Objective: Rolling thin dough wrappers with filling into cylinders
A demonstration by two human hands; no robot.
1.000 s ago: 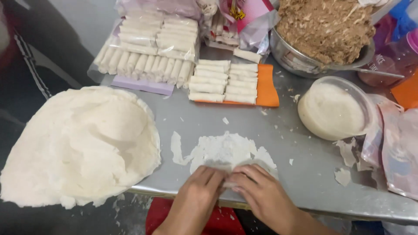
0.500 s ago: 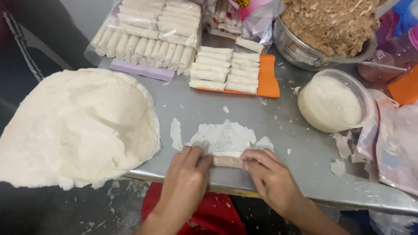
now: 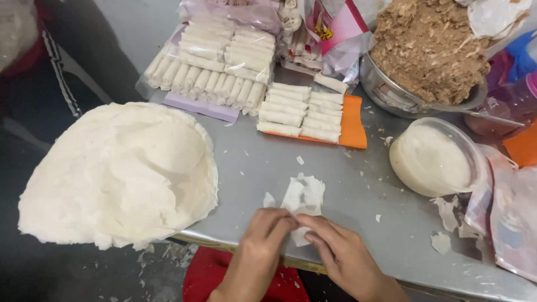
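Steel table (image 3: pixel 251 168); wrapper stack (image 3: pixel 120 173) beside left hand (image 3: pixel 260 246)

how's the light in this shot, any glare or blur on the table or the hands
Head view: soft, even light, no harsh shadows; the metal table shows only a dull sheen, no strong glare. The left hand and right hand on the wrapper are reasonably sharp. The pile of white sheets is bright and loses some detail. The wide lens bends the table's edges slightly.

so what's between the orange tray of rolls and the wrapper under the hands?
Head view: bare steel table with small white scraps only.
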